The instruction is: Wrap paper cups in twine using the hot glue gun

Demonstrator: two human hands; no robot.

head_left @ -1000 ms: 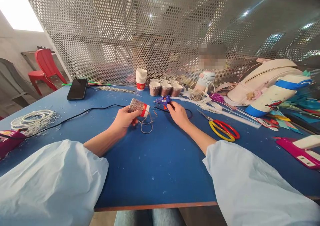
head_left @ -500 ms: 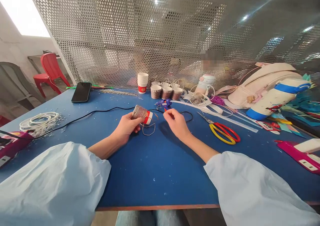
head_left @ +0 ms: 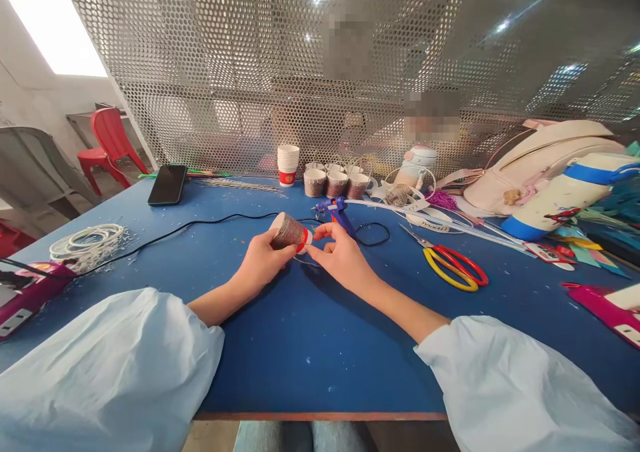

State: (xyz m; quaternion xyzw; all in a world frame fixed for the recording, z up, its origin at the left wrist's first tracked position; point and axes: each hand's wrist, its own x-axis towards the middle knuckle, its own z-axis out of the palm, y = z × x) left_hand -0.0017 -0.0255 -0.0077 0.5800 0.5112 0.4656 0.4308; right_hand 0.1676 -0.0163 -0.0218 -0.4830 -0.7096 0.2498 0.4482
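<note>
My left hand [head_left: 263,260] is wrapped round a small paper cup [head_left: 290,231] held on its side above the blue table [head_left: 310,332]; brown twine covers most of the cup and a red band shows near its rim. My right hand [head_left: 340,257] is beside the cup's rim, thumb and fingers pinched together at the loose twine there. A blue glue gun [head_left: 336,208] lies just behind my right hand, its black cable [head_left: 200,223] running off to the left.
Scissors [head_left: 453,263] with red and yellow handles lie to the right. Behind are a stack of paper cups [head_left: 289,164], three twine-wrapped cups [head_left: 336,183], a twine ball [head_left: 398,195], a phone [head_left: 167,184], a white bag [head_left: 530,162] and a bottle [head_left: 565,195]. White rings [head_left: 86,239] sit left.
My right hand let go of the glue gun and came back to the cup's rim. The left hand lifted the cup slightly and moved it right.
</note>
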